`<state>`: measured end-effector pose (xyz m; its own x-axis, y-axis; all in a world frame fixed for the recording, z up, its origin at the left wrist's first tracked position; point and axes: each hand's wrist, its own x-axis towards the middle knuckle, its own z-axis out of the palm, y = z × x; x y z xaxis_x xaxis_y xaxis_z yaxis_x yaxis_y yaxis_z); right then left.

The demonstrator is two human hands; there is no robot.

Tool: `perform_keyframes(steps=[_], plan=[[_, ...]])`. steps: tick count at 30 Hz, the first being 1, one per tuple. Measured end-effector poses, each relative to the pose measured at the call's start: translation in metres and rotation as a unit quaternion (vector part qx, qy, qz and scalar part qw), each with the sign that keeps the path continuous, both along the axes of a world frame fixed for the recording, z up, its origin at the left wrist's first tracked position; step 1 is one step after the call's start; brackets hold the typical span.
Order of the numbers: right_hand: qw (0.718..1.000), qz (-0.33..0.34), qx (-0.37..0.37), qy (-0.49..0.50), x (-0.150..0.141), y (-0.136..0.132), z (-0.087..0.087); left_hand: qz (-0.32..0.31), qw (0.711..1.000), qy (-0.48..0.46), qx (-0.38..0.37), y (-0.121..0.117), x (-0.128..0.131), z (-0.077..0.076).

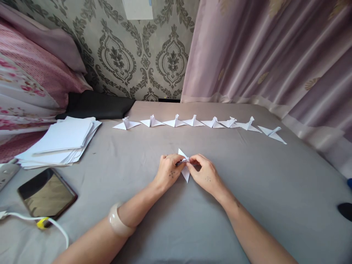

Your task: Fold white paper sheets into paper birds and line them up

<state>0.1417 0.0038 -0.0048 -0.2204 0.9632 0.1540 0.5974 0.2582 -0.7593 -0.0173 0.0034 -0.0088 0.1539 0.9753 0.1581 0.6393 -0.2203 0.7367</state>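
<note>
A folded white paper (186, 175) is held between the two hands, near the middle of the grey tabletop (132, 157). By the left hand (169, 168) it is pinched from its left side, with the thumb and fingers closed on it; by the right hand (205, 174) it is pinched from its right side in the same manner. One pointed wing is seen extending beyond the hands, toward the wall (145, 55), and another is pointed back toward the person, between the two wrists.

The middle part of the folded paper is mostly covered by the fingertips, so its exact folds cannot be made out. It also cannot be told whether the lower wing is touching the tabletop.

Beyond the hands and well apart from them, eight folded paper birds (194, 121) are set in a row; some wings seem to be overlapped, but this is hard to judge. On the left, a stack of white sheets (66, 137) is placed, and nearer, a phone (48, 192). A power strip (8, 174) is cut off by the left edge, and a dark object (345, 211) by the right edge; the latter cannot be identified.
</note>
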Motion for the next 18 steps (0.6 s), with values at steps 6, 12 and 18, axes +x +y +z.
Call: perform_keyframes(steps=[6,12,18], plan=[[1.0,-0.027,-0.011,-0.009,-0.005,0.0,0.007,-0.008,1.0,0.004,0.016,-0.002,0.0,-0.004],[0.997,-0.064,-0.04,-0.021,-0.006,0.001,0.014,-0.033,0.999,0.015,0.03,-0.002,0.0,-0.009],[0.993,-0.096,-0.067,-0.013,-0.007,0.001,0.019,-0.044,0.998,0.013,0.045,-0.001,-0.001,-0.011]])
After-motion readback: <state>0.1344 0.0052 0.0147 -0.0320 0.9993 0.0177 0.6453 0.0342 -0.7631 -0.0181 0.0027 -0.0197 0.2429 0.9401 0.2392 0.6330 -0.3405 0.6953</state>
